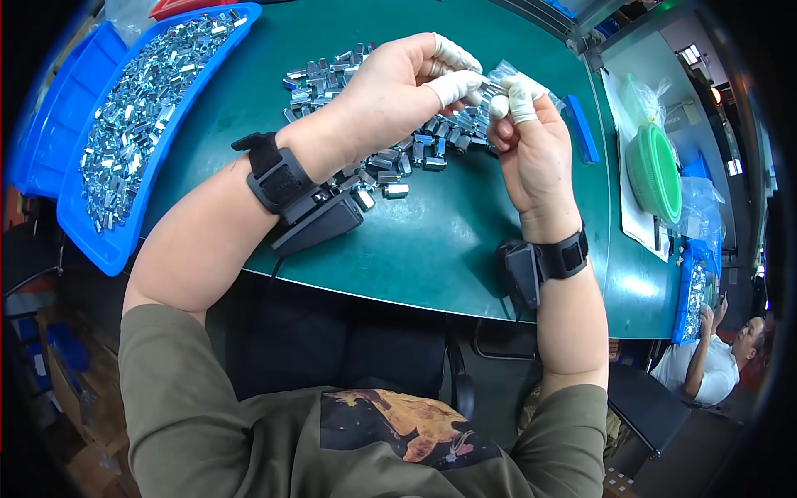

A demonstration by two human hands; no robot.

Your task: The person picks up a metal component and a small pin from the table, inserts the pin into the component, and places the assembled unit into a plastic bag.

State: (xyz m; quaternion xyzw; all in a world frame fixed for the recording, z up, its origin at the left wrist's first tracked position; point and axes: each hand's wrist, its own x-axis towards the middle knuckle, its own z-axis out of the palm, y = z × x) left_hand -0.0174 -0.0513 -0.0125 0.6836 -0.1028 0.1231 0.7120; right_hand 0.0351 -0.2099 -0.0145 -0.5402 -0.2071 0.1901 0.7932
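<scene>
My left hand reaches over the table with white finger cots on its fingertips. Its thumb and forefinger are pinched together. Facing it, my right hand, also in white finger cots, has its fingers closed close to the left fingertips. Something small and shiny shows between the two hands, too hidden to name. Just behind the fingertips is a crumpled clear plastic bag. Below and left of my hands lies a loose spread of small shiny metal hex pieces, like long nuts, partly covered by my left forearm.
A blue tray heaped with similar metal pieces stands at the left beside another blue bin. Right of my hands are a blue strip and green bowls. A person works at the far right by another blue tray.
</scene>
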